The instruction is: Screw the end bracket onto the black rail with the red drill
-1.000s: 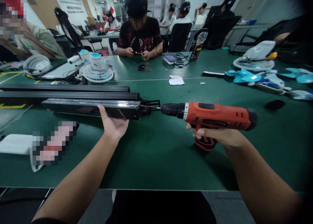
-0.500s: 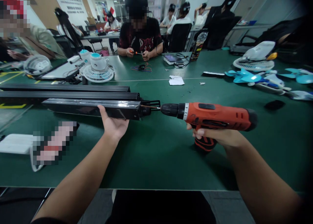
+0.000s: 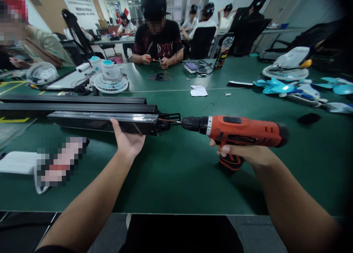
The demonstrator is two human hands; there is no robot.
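"Black, glossy box-shaped bar [image 3: 110, 123] over the green table [image 3: 179, 183] — how's it held?"

"Left hand [image 3: 131, 144] has it, thumb against the near side, other fingers hidden, probably underneath for support. Can't tell their exact spread. Right hand [image 3: 253, 154] has fingers curled closed round the grip of the red-and-black pistol-shaped drill [image 3: 245, 129], likely keeping it level."

"What's between?"

"Thin brownish metal rod [image 3: 169, 120], roughly in line with both. 2 long black ridged rails lie behind the bar — handy backstop, maybe."
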